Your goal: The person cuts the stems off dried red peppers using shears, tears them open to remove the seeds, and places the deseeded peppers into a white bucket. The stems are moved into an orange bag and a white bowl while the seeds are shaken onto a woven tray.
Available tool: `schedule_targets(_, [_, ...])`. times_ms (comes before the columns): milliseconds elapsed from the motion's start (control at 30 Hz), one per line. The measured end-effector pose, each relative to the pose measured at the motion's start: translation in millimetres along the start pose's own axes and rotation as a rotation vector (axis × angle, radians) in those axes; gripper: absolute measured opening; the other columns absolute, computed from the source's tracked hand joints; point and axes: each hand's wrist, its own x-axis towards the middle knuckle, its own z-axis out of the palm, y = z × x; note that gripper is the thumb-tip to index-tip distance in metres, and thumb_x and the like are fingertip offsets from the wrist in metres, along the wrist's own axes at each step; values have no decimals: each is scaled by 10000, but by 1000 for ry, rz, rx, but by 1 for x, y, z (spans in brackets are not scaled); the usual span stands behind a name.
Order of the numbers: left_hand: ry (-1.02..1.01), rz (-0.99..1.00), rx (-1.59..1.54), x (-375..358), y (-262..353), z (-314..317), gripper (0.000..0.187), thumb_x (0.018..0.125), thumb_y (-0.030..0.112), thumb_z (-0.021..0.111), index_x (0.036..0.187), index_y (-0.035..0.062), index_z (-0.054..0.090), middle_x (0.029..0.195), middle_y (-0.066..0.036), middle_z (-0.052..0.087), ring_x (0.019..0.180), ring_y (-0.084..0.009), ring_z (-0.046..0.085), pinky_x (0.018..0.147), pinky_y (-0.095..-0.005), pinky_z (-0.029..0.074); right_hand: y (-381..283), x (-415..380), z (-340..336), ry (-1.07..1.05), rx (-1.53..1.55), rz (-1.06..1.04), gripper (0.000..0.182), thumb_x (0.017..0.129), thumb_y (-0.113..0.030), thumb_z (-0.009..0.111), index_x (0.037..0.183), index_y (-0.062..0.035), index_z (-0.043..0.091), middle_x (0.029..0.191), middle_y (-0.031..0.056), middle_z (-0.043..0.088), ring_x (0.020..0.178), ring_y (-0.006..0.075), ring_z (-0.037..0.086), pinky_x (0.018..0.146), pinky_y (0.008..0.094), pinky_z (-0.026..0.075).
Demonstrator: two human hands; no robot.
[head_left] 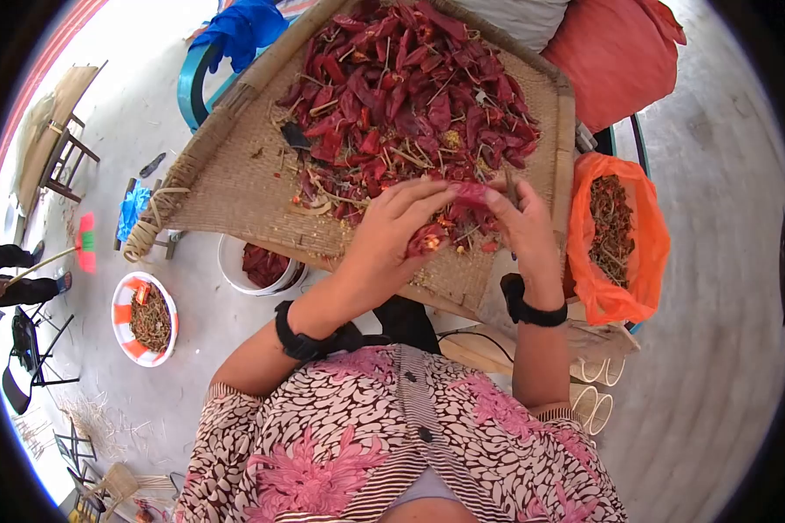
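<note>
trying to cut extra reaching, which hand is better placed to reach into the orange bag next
Probably the right hand: it is nearer the orange bag, while the left hand is farther away, cupping a red pepper.

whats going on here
A person's left hand holds a dried red chili, with the right hand touching it, over a woven tray heaped with red chilies. A thin dark item at the right fingers is unclear. Beside the tray, an orange plastic bag holds brownish scraps.
</note>
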Motion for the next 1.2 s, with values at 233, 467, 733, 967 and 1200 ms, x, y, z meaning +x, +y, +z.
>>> schedule_targets(233, [5,-143,-421,7,7,16,504,833,24,664,1313,49,515,1139,-109,568,1060,-235,547,938,-323,412,-20,-33,25,-166,201,-202,301,871,-186,705,1069,-7,566,841,-7,579,713,42,492,640,187,401])
schedule_targets(467, [39,-172,-534,8,20,6,371,869,56,659,1225,23,560,1100,-69,584,1022,-148,547,893,-279,428,-18,-42,25,-16,-20,-574,198,818,-65,723,989,-36,629,929,6,583,762,65,537,679,214,437])
schedule_targets(733, [47,-201,-372,6,24,9,332,893,100,656,1198,25,548,1004,-36,626,906,-95,568,813,-253,465,-26,-31,31,102,-430,-1059,139,820,2,679,942,-31,622,953,70,605,759,126,594,638,253,481])
schedule_targets(967, [-233,-519,-852,8,23,-6,232,923,150,637,1106,24,572,824,3,580,748,-54,517,668,-221,459,-23,-37,37,-79,98,-605,97,918,-142,630,914,-51,595,840,29,622,569,86,525,488,229,413])
schedule_targets(1200, [-279,-463,-750,7,12,-16,167,933,159,623,1034,26,613,785,39,557,706,-39,485,613,-205,420,-24,-36,45,-306,734,-68,103,932,-186,622,953,-100,571,844,3,623,434,35,373,407,210,308])
